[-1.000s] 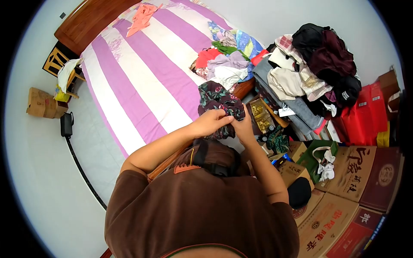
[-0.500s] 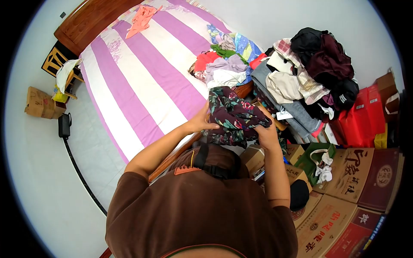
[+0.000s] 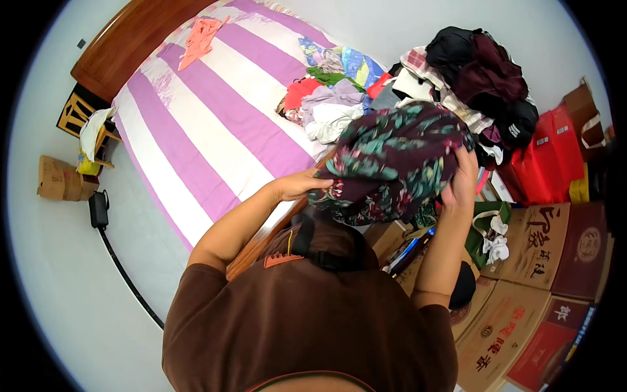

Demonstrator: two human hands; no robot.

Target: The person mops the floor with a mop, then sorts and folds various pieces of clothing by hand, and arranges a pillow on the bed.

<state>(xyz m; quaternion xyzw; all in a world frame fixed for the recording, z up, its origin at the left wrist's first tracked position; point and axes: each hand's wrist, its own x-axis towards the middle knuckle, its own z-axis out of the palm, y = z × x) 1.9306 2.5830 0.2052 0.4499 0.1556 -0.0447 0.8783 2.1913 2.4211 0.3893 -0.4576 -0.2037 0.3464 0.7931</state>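
A dark floral cloth (image 3: pixel 398 163) with green and pink flowers is stretched between my two hands, above the bed's corner and the boxes. My left hand (image 3: pixel 304 185) pinches its left edge near the bed's wooden frame. At the right edge, my right hand (image 3: pixel 462 181) grips the fabric, its fingers partly hidden by folds. Just behind the cloth lies a heap of mixed clothes (image 3: pixel 333 101) on the bed.
A striped bed (image 3: pixel 219 130) holds an orange garment (image 3: pixel 201 40). Right of it rises a tall clothes pile (image 3: pixel 486 75), beside red bags (image 3: pixel 545 153). Cardboard boxes (image 3: pixel 503 326) stand at the lower right. A chair (image 3: pixel 98 134) and a carton (image 3: pixel 60 178) are at the left.
The floral cloth has gone from bunched up to spread wide. My right hand has moved right and up with its edge, while my left hand stays near the bed corner.
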